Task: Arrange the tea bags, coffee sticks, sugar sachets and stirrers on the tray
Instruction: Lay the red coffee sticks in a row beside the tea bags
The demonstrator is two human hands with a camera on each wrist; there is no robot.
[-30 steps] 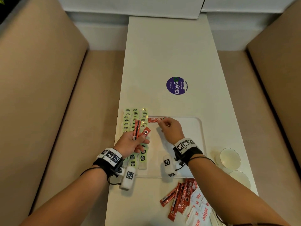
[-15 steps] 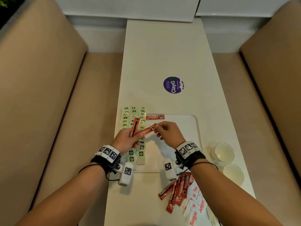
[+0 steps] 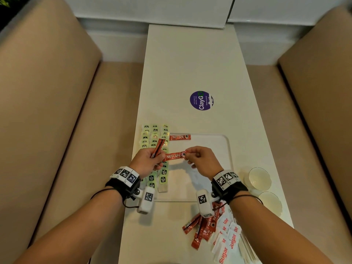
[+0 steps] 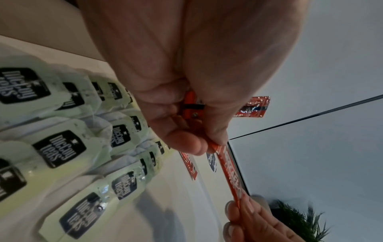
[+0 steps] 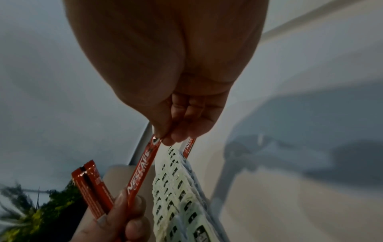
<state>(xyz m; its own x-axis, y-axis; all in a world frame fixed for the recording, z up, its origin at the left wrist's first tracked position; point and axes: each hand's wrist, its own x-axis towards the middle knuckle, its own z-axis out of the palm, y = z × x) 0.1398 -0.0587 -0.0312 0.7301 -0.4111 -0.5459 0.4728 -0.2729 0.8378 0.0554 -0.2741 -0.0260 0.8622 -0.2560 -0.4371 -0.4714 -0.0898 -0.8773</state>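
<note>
The coffee-stick step is in hand: 1 coffee stick [image 3: 180, 137] already lies crosswise at the far edge of the tray [image 3: 227, 149], beside the tea bags [image 3: 154, 134]. A second stick [image 3: 174, 156] hangs above the tray, its long axis crosswise and its label up. The right hand [image 3: 202, 161] pinches its right end; the left hand [image 3: 147, 161] grips its left end plus 2 spare sticks [image 3: 157, 148]. Next, probably, the left fingers release and the stick goes down parallel, just nearer than the first.
</note>
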